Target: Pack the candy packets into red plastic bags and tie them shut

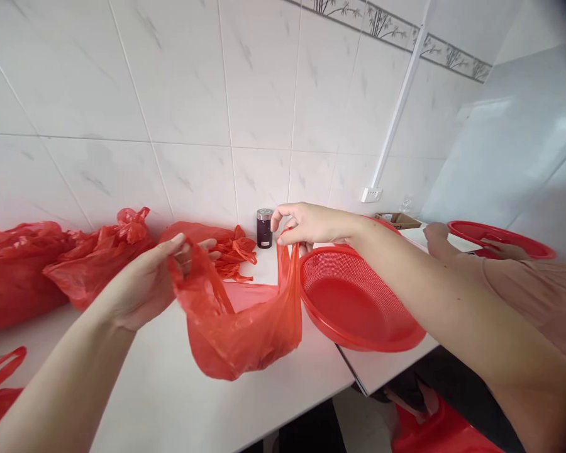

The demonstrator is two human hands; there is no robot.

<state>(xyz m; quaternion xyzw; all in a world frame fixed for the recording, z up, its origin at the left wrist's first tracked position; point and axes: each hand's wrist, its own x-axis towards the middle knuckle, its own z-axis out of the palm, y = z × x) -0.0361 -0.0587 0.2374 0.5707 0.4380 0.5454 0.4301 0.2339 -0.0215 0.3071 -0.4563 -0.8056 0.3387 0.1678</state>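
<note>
A red plastic bag (245,327) hangs open between my two hands above a white counter (170,384). My left hand (155,277) pinches the bag's left handle, fingers closed on the plastic. My right hand (306,223) grips the right handle with thumb and fingers, the other fingers lifted. The bag's belly sags onto the counter. A red mesh basin (358,302) sits just right of the bag, under my right forearm.
More red plastic bags (51,264) lie along the tiled wall at left, and a flat one (231,245) behind. A small dark jar (264,228) stands by the wall. Another person's arm (446,245) rests by a second red basin (500,236) at right.
</note>
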